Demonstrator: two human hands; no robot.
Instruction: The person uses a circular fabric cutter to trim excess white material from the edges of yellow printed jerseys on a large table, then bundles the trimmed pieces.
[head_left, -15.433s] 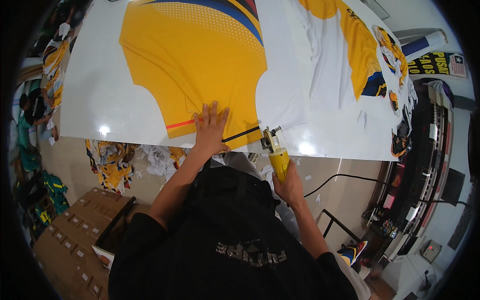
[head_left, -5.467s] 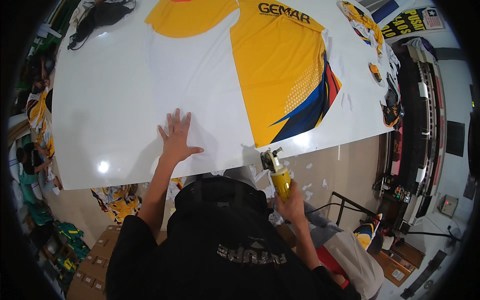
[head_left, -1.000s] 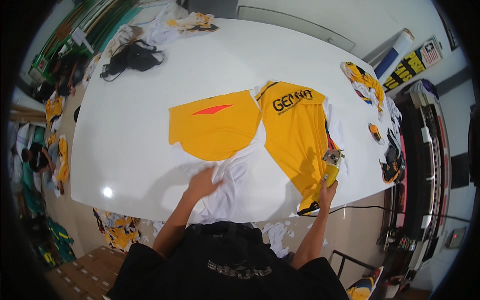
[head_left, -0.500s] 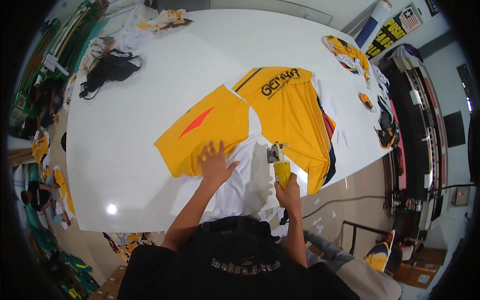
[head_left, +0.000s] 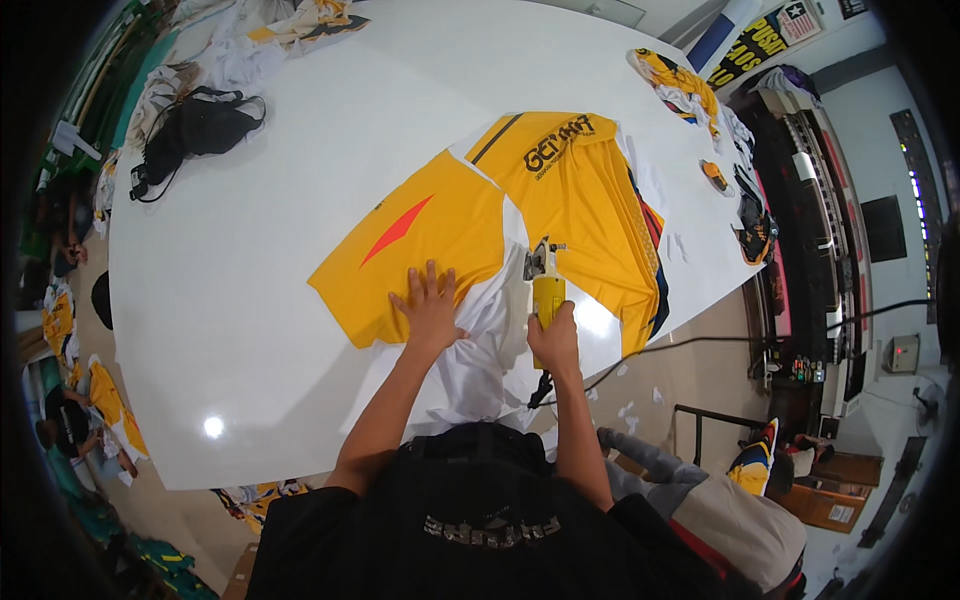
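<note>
Fingers (head_left: 431, 275) of the left hand (head_left: 430, 322) lie spread on the yellow cloth (head_left: 398, 285) on the table (head_left: 230, 330); the right hand (head_left: 556, 342) grips the cutter (head_left: 548, 292) (a corded one), now nearer the white strip (head_left: 514, 222) than half a second ago, seemingly better placed along the edge.

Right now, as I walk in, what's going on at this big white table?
Someone's left hand rests, fingers spread, on yellow cloth with a red mark. The right hand grips a yellow corded tool, its metal head by the edge of a second yellow piece with dark lettering. Whether it touches the cloth, I can't tell. White fabric lies crumpled between the hands.
</note>
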